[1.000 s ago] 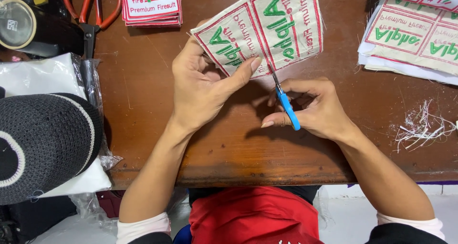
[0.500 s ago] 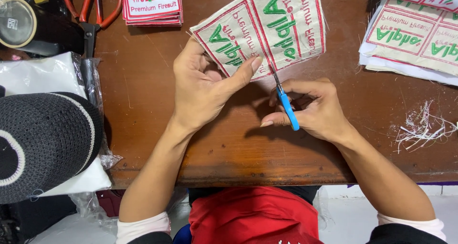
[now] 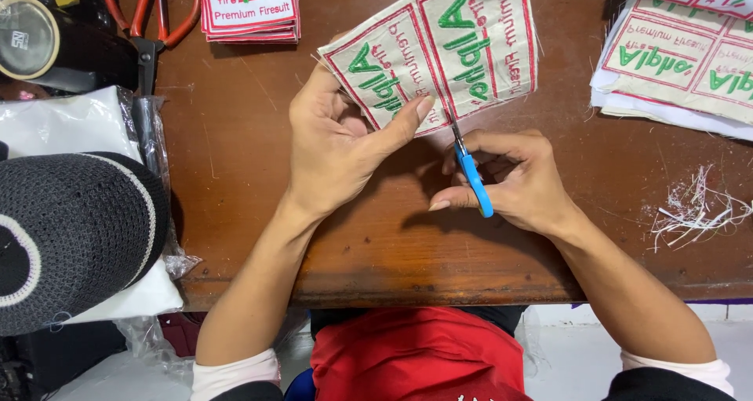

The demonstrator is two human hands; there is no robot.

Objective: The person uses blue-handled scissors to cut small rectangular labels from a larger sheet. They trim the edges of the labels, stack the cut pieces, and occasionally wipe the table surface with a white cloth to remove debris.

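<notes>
Pinching the strip of embroidered patches [image 3: 439, 52] above the wooden table [image 3: 235, 173], the left hand [image 3: 337, 146] is closing thumb on cloth while the right hand [image 3: 514, 177] is gripping blue-handled snips [image 3: 473, 180]; blades seemingly at the red border, risking cut stitching or a nicked thumb if the cloth slips.

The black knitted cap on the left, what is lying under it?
Under the black knitted cap lies a white bundle in clear plastic, showing above the cap and at its lower right. The cap covers the bundle's middle, so what it holds cannot be seen.
</notes>
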